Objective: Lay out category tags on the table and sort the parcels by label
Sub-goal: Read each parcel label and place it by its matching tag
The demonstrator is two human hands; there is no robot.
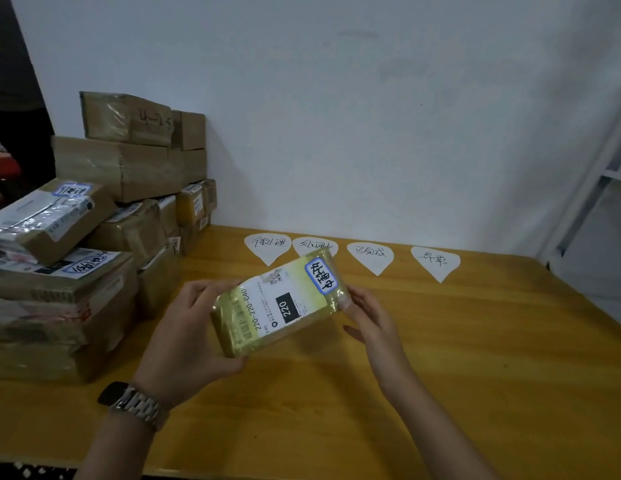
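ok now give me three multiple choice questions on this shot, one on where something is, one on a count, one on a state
1. Where does the pile of parcels stand on the table?
A) at its left end
B) at its right end
C) in the middle

2. How many paper tags lie in a row on it?
A) two
B) four
C) six

3. What state is the yellow parcel in?
A) lying untouched on the table
B) held by one hand only
C) held up by both hands

Answers:
1 A, the pile fills the left side of the view.
2 B, four white tags show, one partly hidden behind the yellow parcel.
3 C, the left hand grips one end and the right hand pinches the other.
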